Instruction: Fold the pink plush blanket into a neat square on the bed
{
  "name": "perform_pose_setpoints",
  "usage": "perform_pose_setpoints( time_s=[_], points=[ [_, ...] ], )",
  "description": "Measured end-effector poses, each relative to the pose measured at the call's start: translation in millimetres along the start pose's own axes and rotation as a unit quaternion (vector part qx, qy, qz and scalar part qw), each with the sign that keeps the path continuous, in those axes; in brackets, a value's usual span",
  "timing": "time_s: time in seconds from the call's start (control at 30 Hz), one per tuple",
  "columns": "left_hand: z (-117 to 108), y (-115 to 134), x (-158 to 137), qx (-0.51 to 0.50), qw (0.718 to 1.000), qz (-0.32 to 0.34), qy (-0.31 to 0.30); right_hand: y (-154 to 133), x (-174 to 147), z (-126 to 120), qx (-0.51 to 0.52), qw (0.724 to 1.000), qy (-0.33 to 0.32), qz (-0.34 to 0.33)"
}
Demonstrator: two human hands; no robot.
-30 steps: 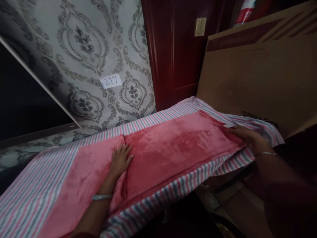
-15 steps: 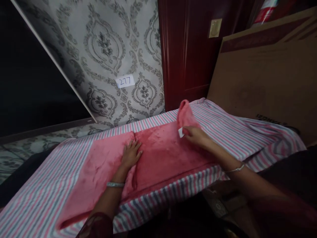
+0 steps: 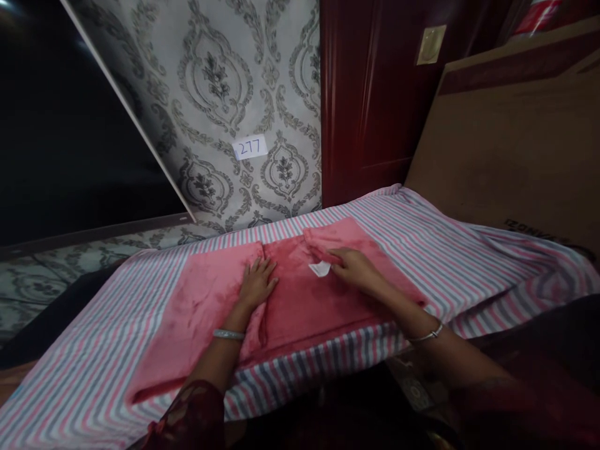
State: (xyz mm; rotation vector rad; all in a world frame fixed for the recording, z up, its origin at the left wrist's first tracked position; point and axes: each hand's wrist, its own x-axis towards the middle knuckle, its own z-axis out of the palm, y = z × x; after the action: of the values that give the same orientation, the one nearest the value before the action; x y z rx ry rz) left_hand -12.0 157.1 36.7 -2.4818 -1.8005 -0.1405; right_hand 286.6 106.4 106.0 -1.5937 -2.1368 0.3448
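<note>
A pink plush cloth (image 3: 304,312) lies with its left part folded inward, on a striped sheet (image 3: 140,325). My left hand (image 3: 257,284) rests flat on the folded left part, fingers spread, near its inner edge. My right hand (image 3: 359,270) pinches the edge of the right part, which is turned over toward the middle. A white label (image 3: 320,269) sticks out from that edge beside my right fingertips. The cloth under my right hand and forearm is partly hidden.
Behind the sheet stands a patterned wall with a paper marked 277 (image 3: 250,147). A dark screen (image 3: 84,131) is at the left. At the right are a dark red door panel (image 3: 365,100) and a large cardboard box (image 3: 510,144).
My right hand has moved left, bringing the raised right edge of the cloth over and down toward the middle. My left hand stays flat on the cloth. The view has shifted slightly.
</note>
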Motion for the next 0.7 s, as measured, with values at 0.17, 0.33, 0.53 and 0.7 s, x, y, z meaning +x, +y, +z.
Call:
perform_pose_setpoints(
  time_s=[0.17,0.33,0.53,0.7],
  points=[
    [-0.6,0.5,-0.2,-0.003,1.000,-0.004,-0.007,-23.6,-11.9,32.1,0.023,0.999,-0.025,-0.035],
    [-10.8,5.9,-2.6,-0.068,0.997,-0.013,-0.016,-22.5,-33.5,75.1,0.018,0.995,-0.096,-0.018],
    [-27.1,34.1,29.7,-0.433,0.889,-0.153,0.003,-17.0,-66.8,73.1,0.004,0.996,-0.028,-0.080],
    [-24.0,60.9,83.9,-0.581,0.780,-0.227,-0.058,-17.0,-88.4,79.9,-0.016,0.995,0.024,-0.098]
  ],
)
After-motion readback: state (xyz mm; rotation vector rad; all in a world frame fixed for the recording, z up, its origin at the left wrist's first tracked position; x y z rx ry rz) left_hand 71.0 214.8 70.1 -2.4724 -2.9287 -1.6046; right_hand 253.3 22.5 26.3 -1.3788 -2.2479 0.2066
